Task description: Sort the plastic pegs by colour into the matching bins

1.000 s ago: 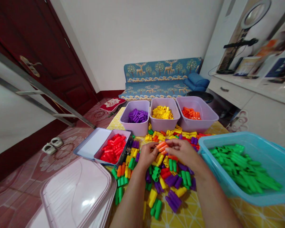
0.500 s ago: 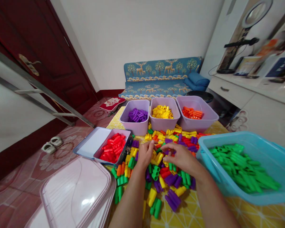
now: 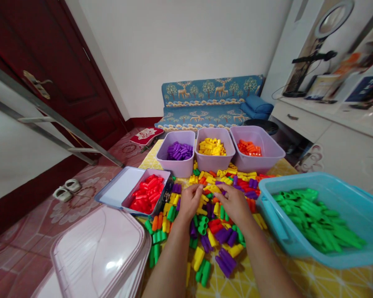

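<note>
Loose plastic pieces in purple, yellow, green, orange and red cover the middle of the yellow-patterned table (image 3: pixel 338 275). Over the pile, my right hand (image 3: pixel 234 205) has its thumb and fingers closed on a yellow piece (image 3: pixel 214 188). My left hand (image 3: pixel 191 200) is at the left of that piece, thumb and fingers pressed together; whether anything lies between them is hidden. Green triple-tube pieces (image 3: pixel 202 224) and a purple piece (image 3: pixel 226 262) lie below the hands.
Behind the pile stand lilac bins of purple (image 3: pixel 175 167), yellow (image 3: pixel 215 162) and orange pieces (image 3: pixel 257 164). A box of red pieces (image 3: pixel 147 193) is at left, above pale lids (image 3: pixel 96 252). A blue tub (image 3: pixel 298 248) with green pieces stands right.
My right hand has moved slightly left and closed on a yellow piece, which now shows between the hands. My left hand has barely moved.
</note>
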Tool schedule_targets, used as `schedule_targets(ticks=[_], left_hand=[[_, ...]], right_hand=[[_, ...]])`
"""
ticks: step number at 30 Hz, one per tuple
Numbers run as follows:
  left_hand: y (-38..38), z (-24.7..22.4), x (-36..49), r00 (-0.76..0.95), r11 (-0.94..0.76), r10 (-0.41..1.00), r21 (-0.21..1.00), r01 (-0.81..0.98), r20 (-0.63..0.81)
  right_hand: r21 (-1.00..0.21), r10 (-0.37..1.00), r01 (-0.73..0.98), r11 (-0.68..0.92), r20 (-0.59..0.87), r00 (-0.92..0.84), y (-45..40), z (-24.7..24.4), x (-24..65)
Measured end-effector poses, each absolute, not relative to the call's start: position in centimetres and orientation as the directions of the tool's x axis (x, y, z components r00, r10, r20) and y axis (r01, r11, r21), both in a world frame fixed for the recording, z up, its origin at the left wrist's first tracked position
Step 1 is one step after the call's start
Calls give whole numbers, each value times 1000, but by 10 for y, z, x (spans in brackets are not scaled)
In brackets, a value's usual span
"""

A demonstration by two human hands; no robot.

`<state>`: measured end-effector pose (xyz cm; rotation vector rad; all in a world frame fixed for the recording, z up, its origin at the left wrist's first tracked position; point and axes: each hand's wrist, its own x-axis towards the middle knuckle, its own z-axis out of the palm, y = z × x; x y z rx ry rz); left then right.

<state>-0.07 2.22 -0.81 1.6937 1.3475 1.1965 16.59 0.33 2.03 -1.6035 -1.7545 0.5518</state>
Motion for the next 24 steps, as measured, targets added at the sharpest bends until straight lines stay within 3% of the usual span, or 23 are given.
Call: schedule_targets(ticks=[8, 16, 20, 22, 24], left_hand=[[26, -10, 0, 25, -293, 949, 845, 448, 316], [23, -15, 1, 188, -346, 936, 672, 654, 299], [25, -20, 1, 158, -316, 946, 700, 640, 282], [27, -22, 0, 115, -290, 953, 735, 613, 280], [28, -23, 0, 72, -253, 962, 761, 597, 263]], right_hand=[[-796, 927, 540, 273, 67, -369, -12, 38, 181], [-826, 932, 509, 243, 53, -359, -10, 23, 188], [-869, 934, 450, 207, 38, -356, 1, 31, 183], [-925, 961, 326, 197, 116, -252, 10, 45, 176], [-965, 971, 108, 238, 235, -38, 20, 59, 169]])
